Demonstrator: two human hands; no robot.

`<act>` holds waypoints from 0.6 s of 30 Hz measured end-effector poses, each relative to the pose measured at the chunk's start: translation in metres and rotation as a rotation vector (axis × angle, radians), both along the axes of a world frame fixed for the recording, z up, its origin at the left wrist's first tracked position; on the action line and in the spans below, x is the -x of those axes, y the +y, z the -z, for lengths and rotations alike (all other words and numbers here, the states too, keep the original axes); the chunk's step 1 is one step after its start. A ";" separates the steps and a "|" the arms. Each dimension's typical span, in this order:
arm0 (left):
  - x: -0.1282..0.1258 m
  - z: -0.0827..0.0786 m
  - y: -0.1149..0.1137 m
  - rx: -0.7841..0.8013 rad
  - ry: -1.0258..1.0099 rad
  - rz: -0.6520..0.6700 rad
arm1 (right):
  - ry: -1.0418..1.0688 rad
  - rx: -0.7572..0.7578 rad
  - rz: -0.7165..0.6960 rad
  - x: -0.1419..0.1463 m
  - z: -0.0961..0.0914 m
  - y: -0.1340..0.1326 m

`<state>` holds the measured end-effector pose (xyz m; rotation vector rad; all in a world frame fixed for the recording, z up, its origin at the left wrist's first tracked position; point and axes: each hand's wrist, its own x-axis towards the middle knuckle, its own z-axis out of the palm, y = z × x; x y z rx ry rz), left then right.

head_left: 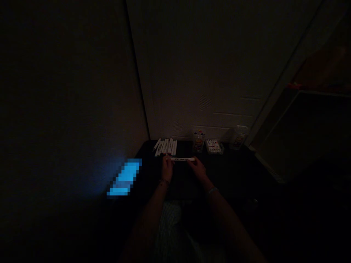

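Note:
A white marker (179,159) with dark print lies level between my two hands over the dark table. My left hand (167,168) grips its left end, fingers closed around it. At the other end, my right hand (197,168) pinches the marker between thumb and fingers. Just beyond my left hand, several white markers (166,147) lie side by side in a loose row. The dim light hides the finer details of my fingers.
Behind my right hand stand a clear case (198,141) with a few items in it, a pack of white markers (214,146) and another clear case (239,138) near the wall. A glowing blue, pixelated screen (125,179) is at the left. The wall (192,91) rises behind the table (233,175).

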<state>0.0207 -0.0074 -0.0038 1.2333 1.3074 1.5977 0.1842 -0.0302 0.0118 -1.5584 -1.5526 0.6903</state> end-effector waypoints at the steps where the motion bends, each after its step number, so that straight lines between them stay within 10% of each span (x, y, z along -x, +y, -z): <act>1: 0.000 -0.001 0.000 -0.004 -0.006 0.005 | 0.005 0.003 0.003 0.000 -0.001 0.000; 18: -0.003 -0.008 -0.004 0.010 0.044 -0.051 | -0.036 0.036 0.044 0.001 -0.004 0.002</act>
